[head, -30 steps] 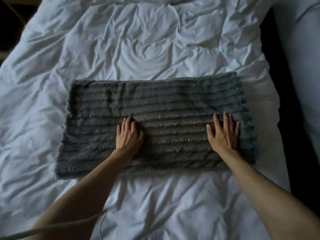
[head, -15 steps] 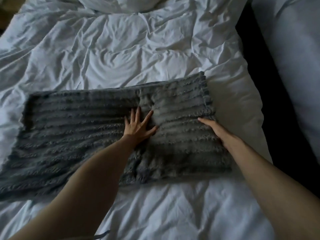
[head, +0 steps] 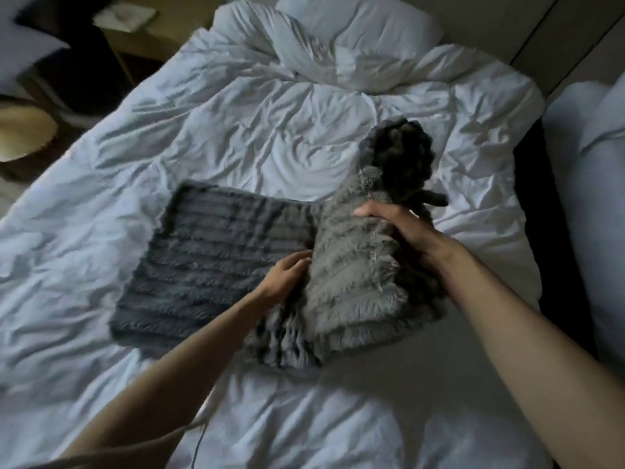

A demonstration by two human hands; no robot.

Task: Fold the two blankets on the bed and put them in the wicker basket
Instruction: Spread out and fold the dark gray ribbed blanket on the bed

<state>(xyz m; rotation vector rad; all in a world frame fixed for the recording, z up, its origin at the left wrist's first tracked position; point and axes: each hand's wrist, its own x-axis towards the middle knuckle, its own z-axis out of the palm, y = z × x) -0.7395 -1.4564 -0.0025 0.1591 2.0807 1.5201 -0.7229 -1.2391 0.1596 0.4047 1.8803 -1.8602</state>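
Note:
A grey ribbed fuzzy blanket (head: 216,252) lies folded on the white bed (head: 257,130). Its right end is lifted and turned over toward the left, standing up in a hump. My right hand (head: 402,228) grips that raised end from underneath. My left hand (head: 287,274) rests flat on the blanket's middle, at the fold line, fingers tucked against the lifted part. Only this one blanket shows. A pale rounded object at the far left edge (head: 23,133) may be the wicker basket; I cannot tell.
A white pillow (head: 355,32) sits bunched at the head of the bed. A wooden bedside table (head: 135,25) stands at the top left. A dark gap (head: 554,231) separates this bed from another white bed (head: 588,164) on the right.
My right hand slid under the blanket's right end and lifted it up and over toward the left. My left hand stayed at the middle. The view tilted up, showing more of the room.

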